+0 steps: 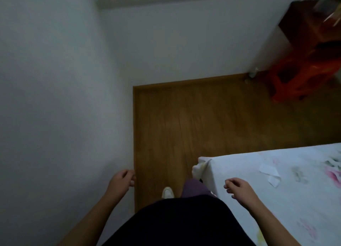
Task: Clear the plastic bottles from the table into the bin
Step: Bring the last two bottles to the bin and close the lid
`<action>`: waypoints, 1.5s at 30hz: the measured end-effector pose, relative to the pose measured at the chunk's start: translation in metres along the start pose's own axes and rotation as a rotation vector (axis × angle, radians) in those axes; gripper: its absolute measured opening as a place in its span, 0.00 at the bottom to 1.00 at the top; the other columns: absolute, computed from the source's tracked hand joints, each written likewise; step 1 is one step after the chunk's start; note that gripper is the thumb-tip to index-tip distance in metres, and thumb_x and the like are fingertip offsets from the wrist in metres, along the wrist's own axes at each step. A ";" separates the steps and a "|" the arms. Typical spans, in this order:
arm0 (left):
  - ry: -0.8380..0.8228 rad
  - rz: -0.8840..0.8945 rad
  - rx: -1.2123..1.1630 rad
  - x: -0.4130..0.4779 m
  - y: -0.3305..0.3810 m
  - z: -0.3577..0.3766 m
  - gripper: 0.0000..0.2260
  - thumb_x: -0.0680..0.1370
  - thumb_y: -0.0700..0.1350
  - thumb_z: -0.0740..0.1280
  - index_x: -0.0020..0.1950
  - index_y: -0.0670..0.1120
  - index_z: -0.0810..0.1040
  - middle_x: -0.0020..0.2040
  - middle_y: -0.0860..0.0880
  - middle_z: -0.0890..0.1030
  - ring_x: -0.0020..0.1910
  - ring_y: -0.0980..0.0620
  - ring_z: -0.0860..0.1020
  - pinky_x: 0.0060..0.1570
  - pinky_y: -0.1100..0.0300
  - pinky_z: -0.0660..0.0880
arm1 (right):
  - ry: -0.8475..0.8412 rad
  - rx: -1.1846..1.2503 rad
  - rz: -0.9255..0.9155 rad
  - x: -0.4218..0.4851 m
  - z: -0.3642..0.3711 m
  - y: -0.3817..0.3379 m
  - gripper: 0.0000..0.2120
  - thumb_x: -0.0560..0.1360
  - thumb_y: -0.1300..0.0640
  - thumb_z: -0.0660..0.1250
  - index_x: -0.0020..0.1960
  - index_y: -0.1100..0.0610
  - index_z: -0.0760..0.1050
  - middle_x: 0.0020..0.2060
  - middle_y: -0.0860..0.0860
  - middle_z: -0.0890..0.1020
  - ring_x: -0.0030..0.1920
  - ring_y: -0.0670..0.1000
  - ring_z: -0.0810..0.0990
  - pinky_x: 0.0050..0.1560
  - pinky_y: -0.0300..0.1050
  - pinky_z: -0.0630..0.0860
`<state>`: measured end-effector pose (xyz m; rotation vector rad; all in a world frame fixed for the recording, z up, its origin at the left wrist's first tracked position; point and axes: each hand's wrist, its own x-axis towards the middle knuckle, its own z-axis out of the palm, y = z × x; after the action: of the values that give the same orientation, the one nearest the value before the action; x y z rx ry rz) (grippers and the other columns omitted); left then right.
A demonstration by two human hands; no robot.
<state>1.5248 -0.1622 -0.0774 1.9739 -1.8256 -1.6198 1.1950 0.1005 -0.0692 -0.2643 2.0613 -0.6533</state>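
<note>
- Left hand point(121, 179): empty, fingers loosely curled, hanging near the white wall point(55, 98) at the floor's edge. Holds nothing.
- Right hand point(238, 189): empty, fingers loosely curled, held over the near corner of the tabletop point(276, 199). Whether it touches the cloth cannot be told.
- Body: the person stands between wall and tabletop; one light shoe point(167, 192) shows on the wooden floor point(184, 120).
- Tabletop: covered by a floral cloth. The visible part carries only two small white paper scraps point(270, 173). The far right portion is cut off by the frame.
- Bottles: none seen anywhere in view, neither on the visible tabletop nor on the floor nor in either hand.
- Bin: none identified. An orange-red plastic object point(302, 76) stands at the far right by a dark cabinet point(306, 22); it is blurred and its kind cannot be told.
- Progress, as a judgement: the visible corner is free of bottles and both hands are unladen, so the person is either between trips or finished. The pictures do not settle which, as most of the tabletop lies out of view.
- Remaining: check the unseen tabletop area for bottles; locate the bin.
</note>
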 end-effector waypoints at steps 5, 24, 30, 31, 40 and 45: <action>-0.077 0.082 0.080 0.064 0.091 0.007 0.12 0.84 0.50 0.61 0.49 0.49 0.81 0.46 0.48 0.84 0.43 0.49 0.83 0.41 0.56 0.76 | 0.056 0.089 0.078 0.047 -0.024 -0.027 0.08 0.80 0.56 0.64 0.48 0.56 0.81 0.46 0.53 0.85 0.48 0.53 0.84 0.51 0.54 0.80; -0.023 0.026 0.197 0.277 0.344 0.016 0.08 0.84 0.42 0.62 0.51 0.45 0.80 0.48 0.43 0.83 0.44 0.46 0.82 0.36 0.58 0.74 | 0.000 0.143 -0.100 0.291 -0.157 -0.287 0.05 0.79 0.52 0.67 0.52 0.49 0.80 0.49 0.48 0.84 0.52 0.49 0.82 0.57 0.51 0.80; -0.144 0.112 0.314 0.367 0.450 0.067 0.07 0.83 0.45 0.63 0.53 0.47 0.81 0.49 0.46 0.83 0.46 0.48 0.83 0.42 0.54 0.80 | 0.150 0.287 0.080 0.328 -0.212 -0.282 0.03 0.79 0.52 0.67 0.50 0.47 0.79 0.49 0.48 0.84 0.51 0.47 0.82 0.53 0.45 0.80; -0.181 0.124 0.350 0.381 0.471 0.081 0.06 0.83 0.45 0.63 0.53 0.47 0.81 0.49 0.46 0.84 0.46 0.48 0.83 0.44 0.52 0.81 | 0.194 0.324 0.125 0.329 -0.221 -0.276 0.03 0.79 0.53 0.67 0.49 0.48 0.79 0.48 0.49 0.85 0.50 0.48 0.83 0.52 0.46 0.81; -0.592 0.485 0.770 0.410 0.673 0.275 0.07 0.82 0.50 0.64 0.51 0.51 0.80 0.44 0.48 0.85 0.42 0.49 0.85 0.42 0.52 0.83 | 0.511 0.666 0.421 0.295 -0.272 -0.205 0.06 0.81 0.54 0.64 0.48 0.50 0.79 0.48 0.50 0.85 0.50 0.50 0.83 0.58 0.50 0.78; -0.733 0.726 0.940 0.381 0.748 0.394 0.07 0.80 0.54 0.64 0.47 0.57 0.80 0.41 0.52 0.84 0.38 0.54 0.83 0.34 0.59 0.79 | 0.611 0.845 0.538 0.288 -0.298 -0.148 0.06 0.81 0.57 0.64 0.52 0.56 0.80 0.50 0.55 0.84 0.50 0.54 0.83 0.56 0.50 0.76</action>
<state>0.6428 -0.4481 -0.0581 0.4451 -3.4434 -1.3915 0.7785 -0.0424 -0.0679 1.0449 2.0465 -1.2742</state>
